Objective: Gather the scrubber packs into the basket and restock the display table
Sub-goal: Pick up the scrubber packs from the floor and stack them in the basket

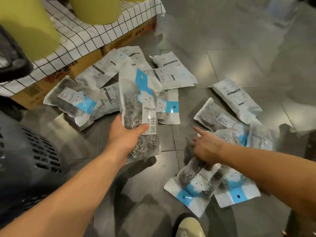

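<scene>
The gathering step is under way, and restocking is not yet begun. The left grip (124, 135) is holding a clear plastic pack of steel-wool scrubbers with a blue and white cloud label (140, 113) upright at the middle of the view, thumb across its front and fingers wrapping behind. The right grip (206, 147) is reaching down at four o'clock onto another pack of the same kind (193, 178), forefinger pointing out straight. Its other fingers are bending down over the pack's top end, and I cannot tell whether they are pinching it. More scrubber packs (172, 72) are lying scattered on the grey tiled floor (222, 40) from twelve to four o'clock, some face down and overlapping. The dark grey perforated plastic basket (34, 159) is sitting at eight o'clock, just beside the left forearm. The table under a black-and-white checked cloth (82, 35) is standing at eleven o'clock. The next move is probably calling for the left grip to swing towards eight o'clock and drop its pack into the basket. The right grip would need to be closing firmly, since the slippery film may be sliding.
</scene>
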`<state>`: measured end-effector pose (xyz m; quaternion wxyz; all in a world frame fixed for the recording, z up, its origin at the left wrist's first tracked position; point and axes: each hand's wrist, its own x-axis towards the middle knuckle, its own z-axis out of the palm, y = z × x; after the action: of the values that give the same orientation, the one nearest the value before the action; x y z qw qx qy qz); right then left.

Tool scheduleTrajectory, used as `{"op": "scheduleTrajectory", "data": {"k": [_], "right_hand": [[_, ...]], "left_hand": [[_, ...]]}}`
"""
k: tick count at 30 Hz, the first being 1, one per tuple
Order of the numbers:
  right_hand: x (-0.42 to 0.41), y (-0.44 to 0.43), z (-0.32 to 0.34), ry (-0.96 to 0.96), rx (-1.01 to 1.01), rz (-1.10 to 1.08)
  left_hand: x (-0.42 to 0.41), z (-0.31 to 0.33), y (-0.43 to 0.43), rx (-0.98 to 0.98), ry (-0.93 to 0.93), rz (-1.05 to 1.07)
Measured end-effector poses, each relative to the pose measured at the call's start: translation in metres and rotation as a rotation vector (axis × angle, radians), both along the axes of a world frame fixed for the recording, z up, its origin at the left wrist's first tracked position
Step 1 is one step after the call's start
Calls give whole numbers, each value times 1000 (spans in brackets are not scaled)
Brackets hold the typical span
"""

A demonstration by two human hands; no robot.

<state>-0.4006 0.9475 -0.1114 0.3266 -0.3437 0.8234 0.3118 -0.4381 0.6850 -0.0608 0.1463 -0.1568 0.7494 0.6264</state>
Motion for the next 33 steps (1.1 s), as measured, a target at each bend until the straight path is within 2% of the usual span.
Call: {"op": "scheduleTrajectory", "data": {"k": [3, 6, 9, 12, 15, 19, 22, 24, 28, 31, 33], "right_hand": [[-17, 14, 51, 69, -33, -311], [-33, 29, 115, 285, -150, -587], [-47, 40, 174, 513, -323, -774], [-63, 26, 227, 663, -678, -1018], [-74, -11, 276, 685, -1128, -1171], [-93, -88, 317, 514, -1627, -1278], [-88, -178, 343, 165, -1794, -1214], [-84, -242, 347, -57, -1794, -1160], [-67, -364, 337, -348, -1709, -1084], [-49, -429, 310, -507, -1538, -1058], [-43, -455, 282, -508, -1409, -1068]], "left_hand": [[-5, 23, 7, 34, 22, 15], [-17, 63, 15, 86, 91, 52], [-34, 123, 17, 114, 224, 64], [-48, 193, 2, 170, 348, 70], [-54, 263, -39, 97, 484, 84], [-41, 331, -138, 43, 591, 132], [-9, 345, -238, -108, 611, 234], [26, 342, -301, -196, 554, 325], [107, 308, -402, -230, 349, 575], [149, 270, -444, -235, 197, 649], [161, 246, -455, -220, 99, 670]]}}
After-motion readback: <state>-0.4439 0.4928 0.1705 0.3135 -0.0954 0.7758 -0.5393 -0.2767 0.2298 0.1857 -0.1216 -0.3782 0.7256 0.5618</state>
